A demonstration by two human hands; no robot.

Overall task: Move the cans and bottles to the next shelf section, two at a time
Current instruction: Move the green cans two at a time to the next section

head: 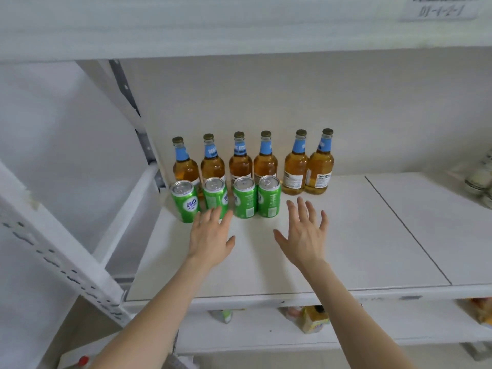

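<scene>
Several green cans stand in a row near the left end of the white shelf. Behind them, against the back wall, is a row of amber bottles with blue neck labels. My left hand is spread flat, its fingertips just in front of the second can from the left. My right hand is also spread, hovering over the shelf just right of the rightmost can. Neither hand holds anything.
A seam splits the shelf board, with bare board to its right. White jars sit at the far right edge. The upright post bounds the left. Packets lie on the shelf below.
</scene>
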